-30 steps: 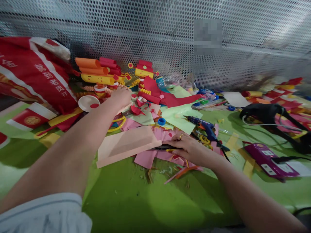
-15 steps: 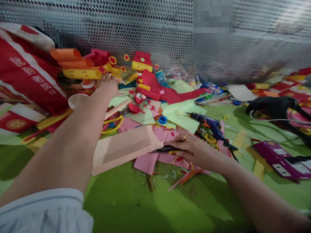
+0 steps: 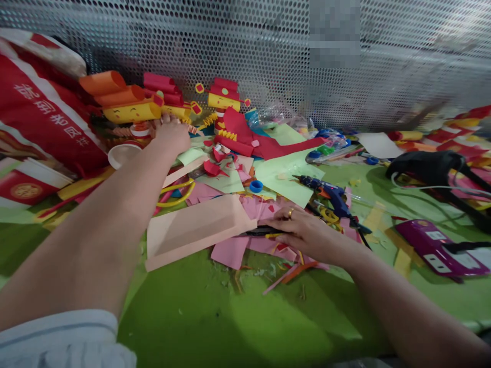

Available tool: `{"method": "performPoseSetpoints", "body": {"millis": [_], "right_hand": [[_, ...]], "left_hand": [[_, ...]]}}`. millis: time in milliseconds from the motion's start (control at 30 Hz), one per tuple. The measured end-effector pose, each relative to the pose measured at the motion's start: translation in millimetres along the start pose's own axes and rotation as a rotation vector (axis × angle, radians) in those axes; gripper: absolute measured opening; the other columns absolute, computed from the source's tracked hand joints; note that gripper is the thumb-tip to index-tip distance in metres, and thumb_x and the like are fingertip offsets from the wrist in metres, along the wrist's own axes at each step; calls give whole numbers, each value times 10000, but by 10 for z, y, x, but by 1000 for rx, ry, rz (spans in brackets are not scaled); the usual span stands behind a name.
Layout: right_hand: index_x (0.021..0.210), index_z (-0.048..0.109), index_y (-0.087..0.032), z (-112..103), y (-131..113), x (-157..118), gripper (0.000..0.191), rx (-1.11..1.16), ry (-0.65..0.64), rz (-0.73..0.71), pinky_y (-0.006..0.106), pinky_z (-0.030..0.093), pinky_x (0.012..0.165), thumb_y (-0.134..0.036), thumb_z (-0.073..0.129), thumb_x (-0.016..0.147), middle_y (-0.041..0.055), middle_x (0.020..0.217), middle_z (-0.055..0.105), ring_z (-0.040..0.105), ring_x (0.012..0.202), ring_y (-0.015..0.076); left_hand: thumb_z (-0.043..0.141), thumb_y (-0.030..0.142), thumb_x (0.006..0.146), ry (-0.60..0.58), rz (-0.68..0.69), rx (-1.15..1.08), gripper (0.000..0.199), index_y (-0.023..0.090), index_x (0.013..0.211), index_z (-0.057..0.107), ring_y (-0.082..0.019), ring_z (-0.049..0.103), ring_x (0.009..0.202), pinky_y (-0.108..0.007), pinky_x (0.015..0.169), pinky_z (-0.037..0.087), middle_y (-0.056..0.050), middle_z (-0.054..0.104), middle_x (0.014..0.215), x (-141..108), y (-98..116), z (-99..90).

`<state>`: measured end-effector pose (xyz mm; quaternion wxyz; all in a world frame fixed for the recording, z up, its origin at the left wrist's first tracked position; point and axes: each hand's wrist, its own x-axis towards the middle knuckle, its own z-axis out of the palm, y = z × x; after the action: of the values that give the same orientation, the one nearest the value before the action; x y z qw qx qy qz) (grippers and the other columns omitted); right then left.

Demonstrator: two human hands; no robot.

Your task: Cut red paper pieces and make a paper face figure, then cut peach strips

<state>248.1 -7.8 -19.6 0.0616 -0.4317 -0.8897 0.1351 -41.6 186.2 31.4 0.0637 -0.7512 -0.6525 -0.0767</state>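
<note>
My left hand (image 3: 172,134) reaches to the back left, fingers curled at the side of a paper figure (image 3: 132,111) with a yellow smiling face and orange rolled hat; its fingertips are partly hidden. My right hand (image 3: 303,230), with a ring on one finger, lies low over the paper scraps. Its fingers close on a slim black tool (image 3: 260,231), whose kind I cannot make out. A folded peach paper strip (image 3: 195,225) lies left of that hand, its right tip close to the fingers. Behind stands another paper figure (image 3: 223,99) with a red hat.
A blue glue gun (image 3: 326,189) lies right of centre, and a purple power strip (image 3: 437,245) farther right. At left are a red bag (image 3: 42,112) and a red paper cup (image 3: 30,184). Pink scraps (image 3: 230,252) and a blue cap (image 3: 256,186) litter the green table (image 3: 230,327). Perforated metal (image 3: 230,36) closes the back.
The orange-hatted figure has tilted a little, its right end rising beside my left hand. My right hand stays in about the same place; the view has shifted slightly.
</note>
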Motion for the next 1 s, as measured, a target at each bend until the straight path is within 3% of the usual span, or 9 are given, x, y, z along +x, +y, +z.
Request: {"method": "performPoseSetpoints", "body": {"millis": [167,233,300,367,433,500,633,767,1000], "right_hand": [[1147,636,-254,-23,-11,7,319,-37,23,-25,393,478,863,-236,498,860,96,1050,624,564,997,228],[1170,625,-240,-20,-12,10,329,-37,11,-16,398,481,847,-252,498,866,106,1040,632,573,970,233],[1182,619,-237,-16,-9,17,335,-36,11,-17,390,481,828,-260,487,875,113,1022,641,583,937,232],[1193,610,-257,-13,-2,26,340,-48,17,-39,377,476,820,-262,474,881,107,1010,647,584,923,227],[1197,606,-266,-12,11,35,344,-69,20,-72,379,463,844,-258,477,878,99,1008,650,574,943,228],[1191,613,-241,-5,31,39,346,-87,21,-85,391,451,873,-257,490,868,105,1019,649,561,976,237],[1163,633,-225,29,89,31,338,-107,45,-79,401,467,860,-262,498,855,108,1049,642,567,966,237],[1179,618,-261,56,122,23,346,-105,75,-55,413,462,888,-292,483,862,96,1133,616,565,1019,235],[1205,602,-213,55,139,34,372,-106,61,-36,418,441,931,-299,466,869,119,1168,599,550,1065,246]], "left_hand": [[238,273,923,36,117,-40,447,-4,1168,490,-258,367,1169,-428,1035,241,-170,490,1269,-237,266,-278],[242,219,915,196,233,-13,410,13,1158,500,-240,373,1179,-408,1048,244,-158,509,1248,-391,372,-404],[268,192,896,270,282,-11,386,32,1113,545,-245,407,1170,-415,1039,265,-154,543,1201,-594,478,-489],[315,205,879,222,382,-57,358,89,1070,595,-243,460,1141,-412,1013,307,-114,593,1129,-834,569,-506],[362,209,855,66,545,-139,340,183,1059,632,-227,505,1108,-397,989,343,-52,621,1114,-1088,621,-456],[364,203,856,-96,681,-227,376,255,1122,625,-214,488,1158,-367,990,348,-19,575,1241,-1327,614,-366],[342,276,905,-352,738,-254,393,386,1216,555,-218,368,1294,-368,1049,276,52,450,1400,-1667,461,-200],[314,350,929,-378,665,-235,393,415,1286,464,-219,275,1354,-383,1081,218,64,301,1486,-1825,330,-134],[318,313,941,-445,666,-206,389,395,1295,455,-189,177,1389,-398,1113,127,55,276,1491,-1841,295,36]]}}
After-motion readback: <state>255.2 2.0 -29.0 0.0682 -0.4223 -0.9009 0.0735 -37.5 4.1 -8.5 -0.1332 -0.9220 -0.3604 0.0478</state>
